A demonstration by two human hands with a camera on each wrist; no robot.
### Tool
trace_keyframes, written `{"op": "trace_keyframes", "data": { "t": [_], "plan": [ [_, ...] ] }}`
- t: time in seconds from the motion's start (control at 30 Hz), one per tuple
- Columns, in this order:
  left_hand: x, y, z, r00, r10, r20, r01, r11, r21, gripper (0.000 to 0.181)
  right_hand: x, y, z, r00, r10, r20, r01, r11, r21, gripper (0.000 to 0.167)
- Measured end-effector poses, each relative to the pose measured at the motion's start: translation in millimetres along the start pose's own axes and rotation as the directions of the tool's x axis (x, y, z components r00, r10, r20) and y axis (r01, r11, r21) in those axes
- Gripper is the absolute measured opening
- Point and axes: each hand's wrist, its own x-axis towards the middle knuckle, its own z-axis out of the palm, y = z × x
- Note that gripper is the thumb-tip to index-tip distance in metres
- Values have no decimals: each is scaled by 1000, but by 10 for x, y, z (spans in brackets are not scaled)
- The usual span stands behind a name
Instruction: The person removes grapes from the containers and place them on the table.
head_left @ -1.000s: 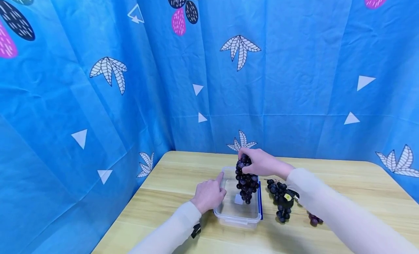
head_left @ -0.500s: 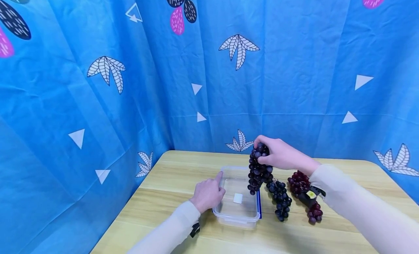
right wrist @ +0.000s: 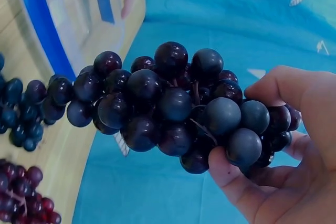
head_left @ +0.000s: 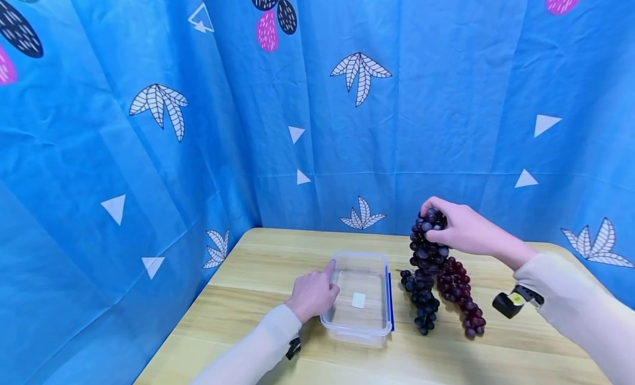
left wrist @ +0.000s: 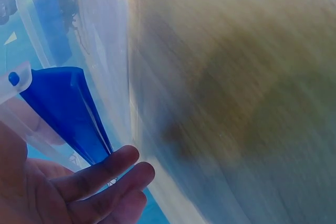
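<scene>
My right hand pinches the top of a bunch of dark purple grapes between thumb and fingers. The bunch hangs above the table; in the right wrist view its grapes stretch leftward from the fingertips. At the left side of a clear plastic food container is my left hand, thumb and index finger at the rim and the other fingers at the outer wall. A blue latch flap lies against those fingers in the left wrist view. A small white square shows at the container's bottom.
A blue-black grape bunch lies on the wooden table, right of the container and partly behind the hanging bunch. Farther right lies a red grape bunch. A patterned blue curtain stands behind the table and along its left.
My right hand has carried the purple grapes from over the container rightward, above the other two bunches. The red bunch has come into fuller view. My left hand has stayed at the container.
</scene>
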Motion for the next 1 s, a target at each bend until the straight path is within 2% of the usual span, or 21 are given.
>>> {"op": "trace_keyframes", "data": {
  "t": [0.27,0.63,1.0],
  "plan": [
    [4,14,-6,1000,19,-22,-19,1000,-3,66,-161,209,-153,1000,18,-6,-18,999,-48,36],
    [36,31,-1,1000,8,-17,-8,1000,-12,66,-424,572,-305,998,37,45,-31,991,-127,37],
    [32,28,3,1000,-7,-14,7,1000,-21,67,-668,922,-327,981,58,188,-48,997,-56,29]
  ]
}}
